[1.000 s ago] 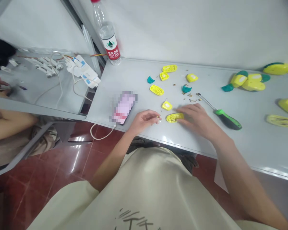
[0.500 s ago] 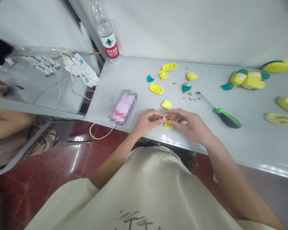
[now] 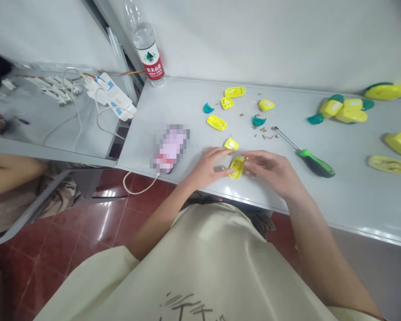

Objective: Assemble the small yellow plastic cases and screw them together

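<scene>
In front of me on the table lies a yellow plastic shell half [image 3: 236,169], its hollow side up. My left hand [image 3: 209,168] is at its left, thumb at the shell's rim and the other fingers stretched out apart behind it. At the shell's right edge my right hand [image 3: 270,171] pinches a small brass-coloured part [image 3: 246,158] between thumb and index finger; its exact kind is too small to make out. Just behind my hands is a yellow cap piece [image 3: 231,144] with a white patch.
Farther back lie yellow shells [image 3: 217,122], green pieces [image 3: 259,120] and several small brass parts [image 3: 269,137]. A green-black screwdriver [image 3: 316,162] is at right, near yellow-green assemblies [image 3: 350,110]. At left are a phone [image 3: 172,147] on a cable and a water bottle [image 3: 153,62]; another person's arm [image 3: 15,174] shows beyond.
My hands have moved apart. The left fingers have spread away from the small brass part, which my right hand now has at the shell's right side. More of the shell's inside shows.
</scene>
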### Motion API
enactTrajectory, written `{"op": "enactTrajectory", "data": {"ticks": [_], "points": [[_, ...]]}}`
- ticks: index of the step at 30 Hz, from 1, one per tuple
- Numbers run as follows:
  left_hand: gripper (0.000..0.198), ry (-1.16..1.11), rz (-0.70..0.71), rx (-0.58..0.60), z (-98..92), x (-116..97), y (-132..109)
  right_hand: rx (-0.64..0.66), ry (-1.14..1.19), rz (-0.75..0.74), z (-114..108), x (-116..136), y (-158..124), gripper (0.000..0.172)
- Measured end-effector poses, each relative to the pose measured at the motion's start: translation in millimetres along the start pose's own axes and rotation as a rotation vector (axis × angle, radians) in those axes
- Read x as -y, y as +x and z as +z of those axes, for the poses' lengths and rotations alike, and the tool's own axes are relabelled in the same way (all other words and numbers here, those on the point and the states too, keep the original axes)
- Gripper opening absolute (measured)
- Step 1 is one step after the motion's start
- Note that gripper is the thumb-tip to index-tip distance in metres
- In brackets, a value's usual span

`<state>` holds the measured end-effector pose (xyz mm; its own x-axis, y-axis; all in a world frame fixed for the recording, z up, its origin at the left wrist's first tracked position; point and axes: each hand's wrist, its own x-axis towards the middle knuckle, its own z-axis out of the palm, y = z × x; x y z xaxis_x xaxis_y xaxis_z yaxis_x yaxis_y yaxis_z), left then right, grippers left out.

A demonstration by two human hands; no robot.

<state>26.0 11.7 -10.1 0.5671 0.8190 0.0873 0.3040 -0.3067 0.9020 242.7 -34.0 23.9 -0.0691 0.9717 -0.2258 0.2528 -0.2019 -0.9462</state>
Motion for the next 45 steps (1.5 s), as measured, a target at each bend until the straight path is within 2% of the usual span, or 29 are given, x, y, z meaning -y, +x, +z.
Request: {"op": "enactTrajectory", "data": {"ticks": [3,5,8,13,16,21,27,29,34,42,45], "points": [[0.067,0.180,0.091,0.136,3.3,1,4,-0.084,0.010,0.042,-7,-4,-2,0.036],[0.070,0.258,0.142,0.190,7.4,4,6,-0.104,0.004,0.062,-9,-6,-3,0.037],[0.067,0.343,0.180,0.196,12.6,8,5,-0.105,-0.041,0.050,-9,-10,-3,0.035],[0.064,0.382,0.146,0.147,14.0,8,1,-0.111,-0.110,-0.032,-3,-20,-2,0.030],[0.064,0.301,0.090,0.101,12.7,8,-1,-0.132,-0.086,-0.027,3,-25,-1,0.029],[0.064,0.017,0.049,0.054,9.3,13,1,-0.207,-0.056,-0.022,12,-25,0,0.025],[0.068,-0.216,0.006,0.037,8.7,12,2,-0.213,-0.183,-0.239,15,-20,5,0.014],[0.069,-0.317,-0.034,0.051,10.2,10,-1,-0.200,-0.193,-0.270,16,-20,7,0.013],[0.069,-0.481,-0.156,0.068,12.3,7,-5,-0.129,-0.187,-0.260,18,-18,9,0.014],[0.055,-0.562,-0.182,0.034,12.5,8,-5,-0.057,-0.222,-0.185,14,-7,11,0.018],[0.053,-0.591,-0.196,0.016,14.0,10,-6,-0.018,-0.156,-0.126,15,-3,12,0.023]]}}
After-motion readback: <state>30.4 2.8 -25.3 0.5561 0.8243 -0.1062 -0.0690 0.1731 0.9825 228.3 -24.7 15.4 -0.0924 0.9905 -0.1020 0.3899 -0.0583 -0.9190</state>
